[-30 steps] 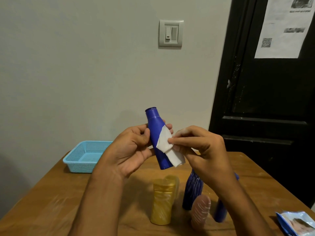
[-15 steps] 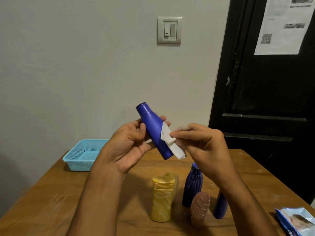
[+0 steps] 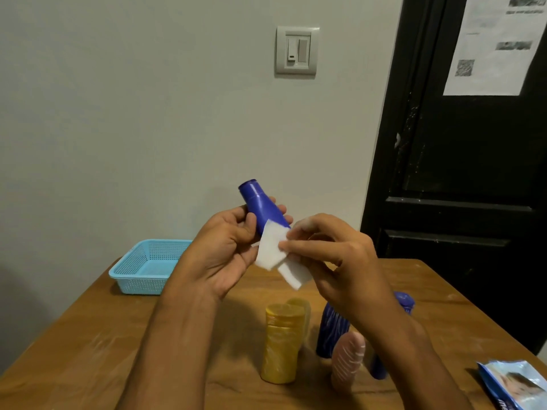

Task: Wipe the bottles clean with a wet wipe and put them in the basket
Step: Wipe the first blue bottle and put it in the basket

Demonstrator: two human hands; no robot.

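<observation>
1. Blue mesh basket (image 3: pixel 148 266) sits at the far left of the wooden worktop (image 3: pixel 74 335), against the wall, with no bottle in it.
2. Your left hand (image 3: pixel 220 250) grips the blue bottle (image 3: pixel 262 207) round its lower body, raised above the worktop; the cap end tilts up and to the left.
3. The white wet wipe (image 3: pixel 276 255) lies against the bottle's lower part, folded, with one corner hanging below.
4. Your right hand (image 3: pixel 334 261) pinches the wipe between thumb and fingertips, just right of the bottle.
5. On the worktop under your hands: a gold bottle (image 3: pixel 281 344) stands upright; right of it, a dark blue ribbed bottle (image 3: pixel 331 329), a pink ribbed bottle (image 3: pixel 346 362) and another blue bottle (image 3: pixel 405 303) partly hidden by your right forearm.
6. A wet-wipe pack (image 3: pixel 515 386) lies at the worktop's near right edge.
</observation>
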